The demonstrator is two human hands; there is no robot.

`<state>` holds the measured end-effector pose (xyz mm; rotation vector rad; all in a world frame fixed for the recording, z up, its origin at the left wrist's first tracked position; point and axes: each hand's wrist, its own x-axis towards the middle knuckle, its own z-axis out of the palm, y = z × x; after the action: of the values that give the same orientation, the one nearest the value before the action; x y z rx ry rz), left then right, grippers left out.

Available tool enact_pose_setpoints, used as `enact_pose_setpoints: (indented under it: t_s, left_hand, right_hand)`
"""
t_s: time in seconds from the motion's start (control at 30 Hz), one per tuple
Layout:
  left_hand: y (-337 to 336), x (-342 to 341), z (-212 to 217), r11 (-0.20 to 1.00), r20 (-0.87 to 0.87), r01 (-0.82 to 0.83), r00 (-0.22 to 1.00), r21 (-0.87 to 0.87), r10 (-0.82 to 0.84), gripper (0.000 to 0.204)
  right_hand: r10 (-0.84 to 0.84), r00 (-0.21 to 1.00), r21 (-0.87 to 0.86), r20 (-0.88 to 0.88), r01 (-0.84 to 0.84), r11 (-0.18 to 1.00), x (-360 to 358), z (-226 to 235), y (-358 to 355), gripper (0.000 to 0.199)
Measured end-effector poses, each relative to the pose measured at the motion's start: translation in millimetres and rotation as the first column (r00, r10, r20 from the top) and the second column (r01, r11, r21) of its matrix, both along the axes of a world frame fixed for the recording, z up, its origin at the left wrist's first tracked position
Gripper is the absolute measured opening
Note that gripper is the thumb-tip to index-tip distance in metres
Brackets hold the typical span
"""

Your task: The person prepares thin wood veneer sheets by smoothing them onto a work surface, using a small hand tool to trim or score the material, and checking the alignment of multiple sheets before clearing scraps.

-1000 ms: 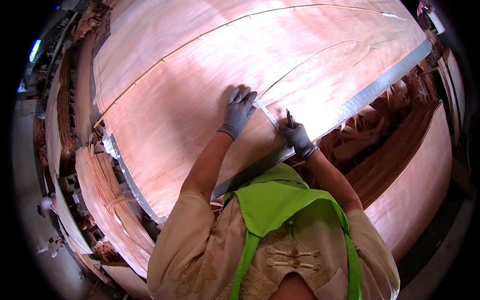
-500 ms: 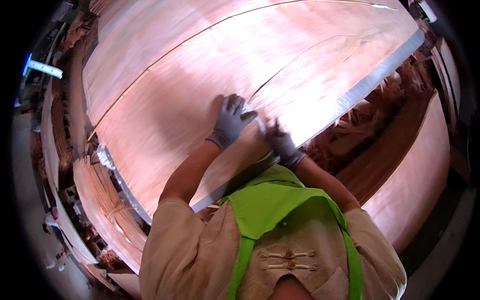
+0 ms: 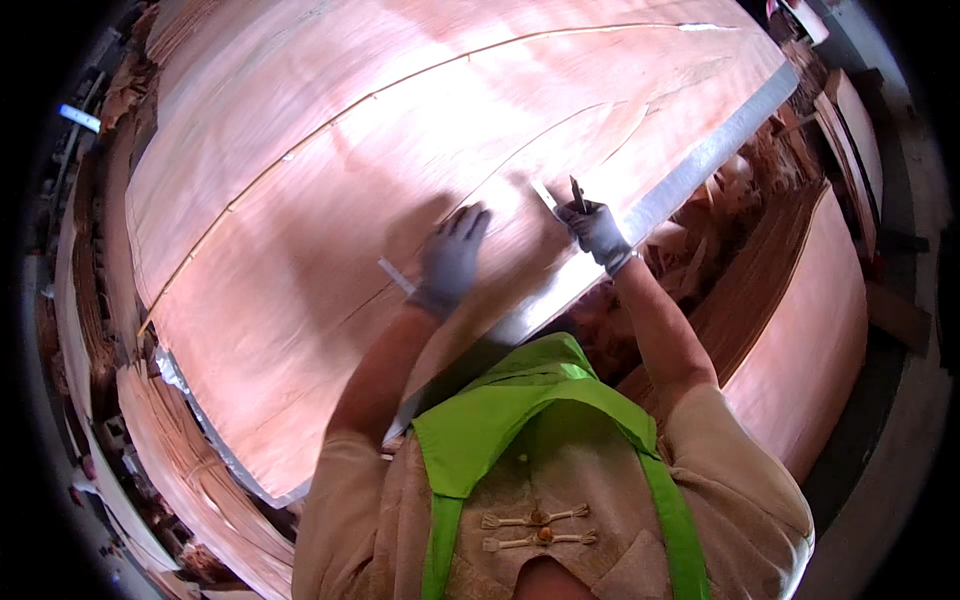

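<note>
Lying across a tabletop edged in grey metal (image 3: 722, 130), the broad, pale pinkish-tan sheet of wood veneer (image 3: 330, 255) shows fine grain, a thin dark curved line (image 3: 548, 132) and a bright sheen toward the right. The left hand in a grey glove (image 3: 450, 262) rests over the sheet with fingers extended and unclenched, its forearm slanting up from the lower left, just beside a narrow white strip (image 3: 396, 276). The right hand in a grey glove (image 3: 600, 236), near the metal edge, has its fingers curled around a slim dark tool (image 3: 577, 190), beside a second short white strip (image 3: 544, 194).
</note>
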<state>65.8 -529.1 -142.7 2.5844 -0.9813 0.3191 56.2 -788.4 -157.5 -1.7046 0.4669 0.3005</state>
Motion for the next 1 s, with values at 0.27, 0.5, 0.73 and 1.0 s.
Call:
enact_pose_setpoints:
  t_s: [0.27, 0.5, 0.73, 1.0]
  left_hand:
    - [-133.0, 22.6, -48.8, 0.987, 0.0, 0.047, 0.999, 0.153, -0.047, 0.035]
    - [-140.1, 18.6, -27.7, 0.969, 0.072, -0.012, 0.997, 0.245, -0.006, 0.036]
    - [-129.0, 52.3, -23.9, 0.993, -0.317, 0.04, 0.948, 0.112, -0.003, 0.04]
    - [-192.4, 148.1, -36.4, 0.975, -0.241, -0.222, 0.946, 0.001, 0.216, 0.05]
  right_hand:
    - [0.402, 0.911, -0.182, 0.093, -0.381, 0.906, 30.6, -53.1, -70.8, 0.055]
    - [0.284, 0.959, -0.152, 0.018, -0.278, 0.949, -44.2, -67.6, -50.8, 0.042]
    - [0.117, 0.984, 0.195, -0.136, -0.089, 0.977, 26.7, -5.8, -79.9, 0.02]
    - [0.046, 0.994, 0.05, -0.094, -0.041, 0.998, 178.7, -16.5, -119.9, 0.014]
